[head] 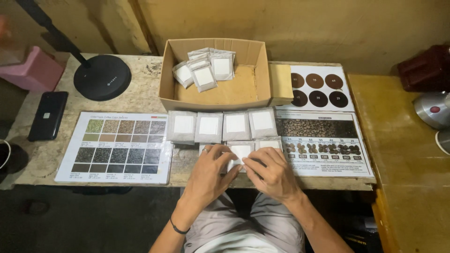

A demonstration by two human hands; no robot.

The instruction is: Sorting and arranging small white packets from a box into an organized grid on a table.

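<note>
My left hand (212, 169) and my right hand (271, 169) both rest on a small grey packet with a white label (240, 152) at the near edge of the wooden table (140, 96). The fingers of both hands pinch its edges. Beside it lie other packets of the same kind, one at the left (205, 148) and one at the right (268, 142). A row of several such packets (209, 126) lies just beyond. An open cardboard box (215, 96) behind the row holds several more packets (204, 69).
A laminated colour chart (117, 147) lies at the left, another printed chart with brown discs (321, 117) at the right. A black phone (48, 115), a black lamp base (102, 77) and a pink block (35, 70) are at the far left. A yellow-brown surface (408, 154) adjoins at the right.
</note>
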